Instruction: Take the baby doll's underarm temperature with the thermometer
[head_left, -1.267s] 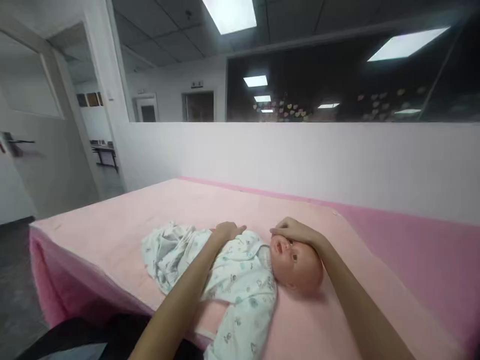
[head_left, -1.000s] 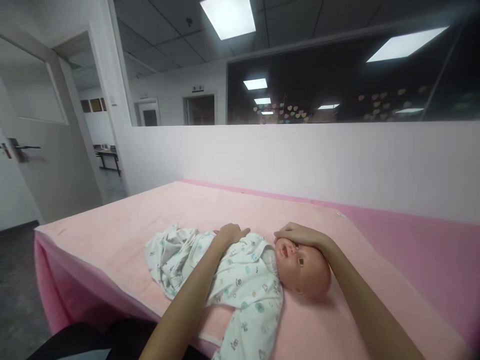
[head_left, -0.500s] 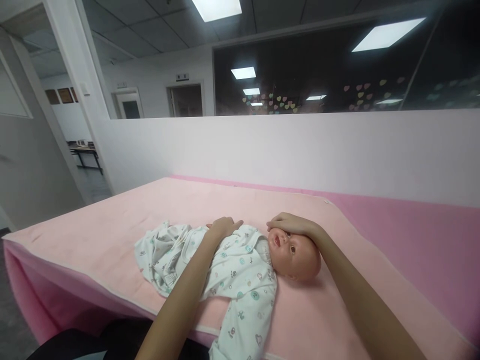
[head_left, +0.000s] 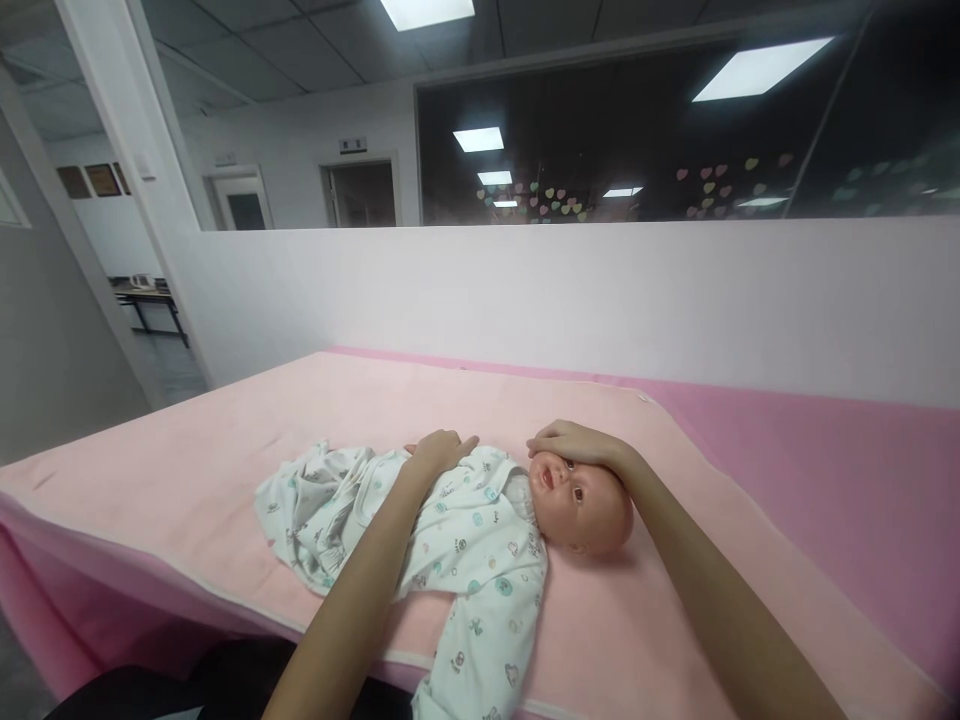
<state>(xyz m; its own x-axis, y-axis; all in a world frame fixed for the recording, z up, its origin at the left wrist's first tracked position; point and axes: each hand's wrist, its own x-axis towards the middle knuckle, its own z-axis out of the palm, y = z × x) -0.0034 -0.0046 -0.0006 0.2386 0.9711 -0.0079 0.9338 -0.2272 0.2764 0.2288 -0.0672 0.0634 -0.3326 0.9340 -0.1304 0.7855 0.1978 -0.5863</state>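
Note:
A baby doll point(head_left: 581, 505) lies on its back in a white printed baby suit point(head_left: 472, 540), its head to the right and its face toward me. My left hand point(head_left: 442, 452) rests over the far side of the doll's chest, thumb stretched apart and the other fingertips hidden behind the body. On the far side of the doll's head lies my right hand point(head_left: 577, 442), its fingers stretched along the brow and cheek. The near sleeve point(head_left: 487, 640) reaches over the front edge, and the suit's lower part is bunched at the left.
A peach-coloured sheet point(head_left: 247, 420) covers the padded surface, with pink cloth point(head_left: 840, 450) under it at the right and front. Behind stands a white half wall point(head_left: 570, 300) with a window above. A doorway at the left shows a table point(head_left: 146, 295).
The view has turned slightly, so everything sits a little further left. Both hands keep their places on the doll, which has not visibly moved on the sheet.

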